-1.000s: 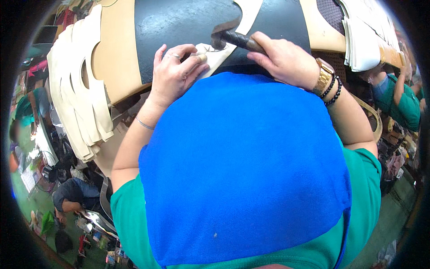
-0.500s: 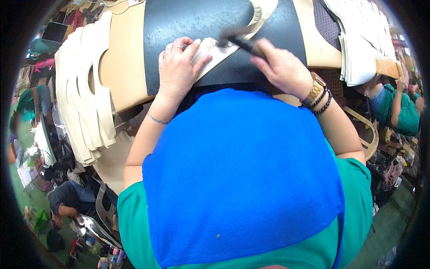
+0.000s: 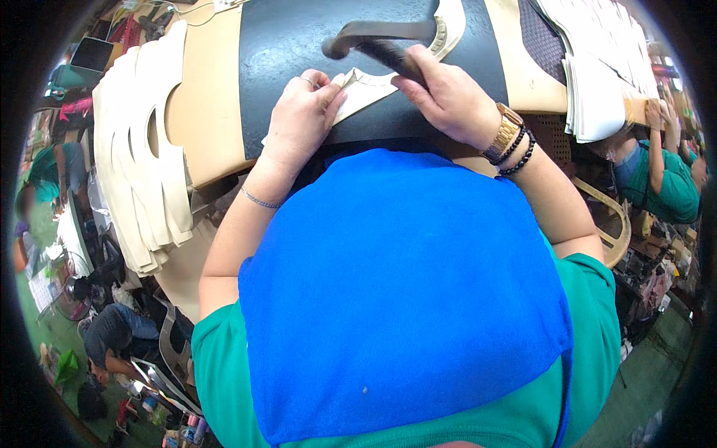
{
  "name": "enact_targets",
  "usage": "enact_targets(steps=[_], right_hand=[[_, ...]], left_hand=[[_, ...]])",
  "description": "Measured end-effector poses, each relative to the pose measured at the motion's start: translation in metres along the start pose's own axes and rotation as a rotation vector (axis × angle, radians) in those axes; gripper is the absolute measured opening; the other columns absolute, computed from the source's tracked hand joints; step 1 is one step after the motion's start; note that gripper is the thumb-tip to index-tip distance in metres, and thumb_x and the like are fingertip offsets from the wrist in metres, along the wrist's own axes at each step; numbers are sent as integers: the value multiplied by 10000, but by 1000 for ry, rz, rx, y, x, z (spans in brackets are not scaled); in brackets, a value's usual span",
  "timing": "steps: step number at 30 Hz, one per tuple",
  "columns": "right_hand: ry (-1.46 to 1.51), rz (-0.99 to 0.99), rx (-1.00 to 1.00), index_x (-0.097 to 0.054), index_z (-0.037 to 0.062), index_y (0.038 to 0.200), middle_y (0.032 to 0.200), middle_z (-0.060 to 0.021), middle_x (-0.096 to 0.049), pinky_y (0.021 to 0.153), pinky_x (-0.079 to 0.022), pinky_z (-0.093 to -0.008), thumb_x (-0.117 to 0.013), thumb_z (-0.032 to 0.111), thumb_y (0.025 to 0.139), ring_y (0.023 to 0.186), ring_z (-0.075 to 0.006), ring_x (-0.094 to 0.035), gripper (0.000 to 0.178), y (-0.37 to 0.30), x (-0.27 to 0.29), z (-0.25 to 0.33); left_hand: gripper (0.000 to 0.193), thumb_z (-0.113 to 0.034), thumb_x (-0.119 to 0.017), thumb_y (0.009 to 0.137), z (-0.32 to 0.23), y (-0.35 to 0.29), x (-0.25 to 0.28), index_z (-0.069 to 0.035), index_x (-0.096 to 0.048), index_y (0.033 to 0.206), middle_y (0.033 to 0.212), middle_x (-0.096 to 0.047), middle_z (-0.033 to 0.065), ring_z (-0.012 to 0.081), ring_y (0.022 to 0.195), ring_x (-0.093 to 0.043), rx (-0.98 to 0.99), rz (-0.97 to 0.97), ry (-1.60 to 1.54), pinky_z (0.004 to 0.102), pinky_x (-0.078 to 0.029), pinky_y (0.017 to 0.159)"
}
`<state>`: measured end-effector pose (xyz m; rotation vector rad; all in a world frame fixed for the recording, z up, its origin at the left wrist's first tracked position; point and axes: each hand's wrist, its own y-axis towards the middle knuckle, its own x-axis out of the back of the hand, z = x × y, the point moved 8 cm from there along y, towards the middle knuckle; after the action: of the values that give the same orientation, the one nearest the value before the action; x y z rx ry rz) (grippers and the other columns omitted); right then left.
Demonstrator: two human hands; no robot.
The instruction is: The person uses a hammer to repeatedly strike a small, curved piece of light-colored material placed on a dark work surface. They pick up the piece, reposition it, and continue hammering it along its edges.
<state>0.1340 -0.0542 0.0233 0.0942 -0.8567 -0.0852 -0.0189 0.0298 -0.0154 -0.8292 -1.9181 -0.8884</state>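
My left hand (image 3: 300,118) pinches the edge of a cream, leather-like piece (image 3: 364,91) between thumb and fingers. A curved edge of this piece is cut into small notches or pleats, and a strip of it curves away to the far right. The piece lies on a black mat (image 3: 291,37). In my right hand (image 3: 457,103) is a hammer (image 3: 387,57), gripped by its dark handle. Its long, curved head is raised above the mat and the piece, apart from both and slightly blurred.
Stacked cream cut pieces (image 3: 138,164) hang over the table's left edge. More pale sheets (image 3: 594,82) are piled at the right. A tan board (image 3: 205,112) lies under the mat. People in green work at both sides, and a fan (image 3: 75,287) stands at the left.
The hammer has lifted off the cream piece, its head swinging up and left. My right hand has moved slightly toward the left. My left hand has shifted a little, still holding the piece's edge.
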Motion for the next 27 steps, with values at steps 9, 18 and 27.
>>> enact_targets(steps=[9,18,27], right_hand=[[-83,87,-41,-480,54,1037,814,-234,-634,696,-505,-507,-532,370,984,815,-432,-638,325,3,-7,-19],[-122,110,-7,-493,59,1033,860,-215,-653,707,-523,-487,-539,381,975,824,-406,-656,331,3,-15,2],[-92,207,32,-486,53,1117,869,-217,-624,715,-509,-470,-548,323,982,845,-412,-634,308,5,-30,16]], left_hand=[[275,-106,-659,890,11,-7,7,-108,-697,1162,1017,-622,124,289,925,-633,129,54,-178,366,-518,793],[274,-75,-673,867,20,-24,17,-60,-691,1140,1010,-634,103,255,917,-647,130,129,-243,331,-516,805],[265,-37,-657,875,30,-43,26,-44,-685,1138,1014,-608,83,196,919,-615,206,193,-291,309,-500,810]])
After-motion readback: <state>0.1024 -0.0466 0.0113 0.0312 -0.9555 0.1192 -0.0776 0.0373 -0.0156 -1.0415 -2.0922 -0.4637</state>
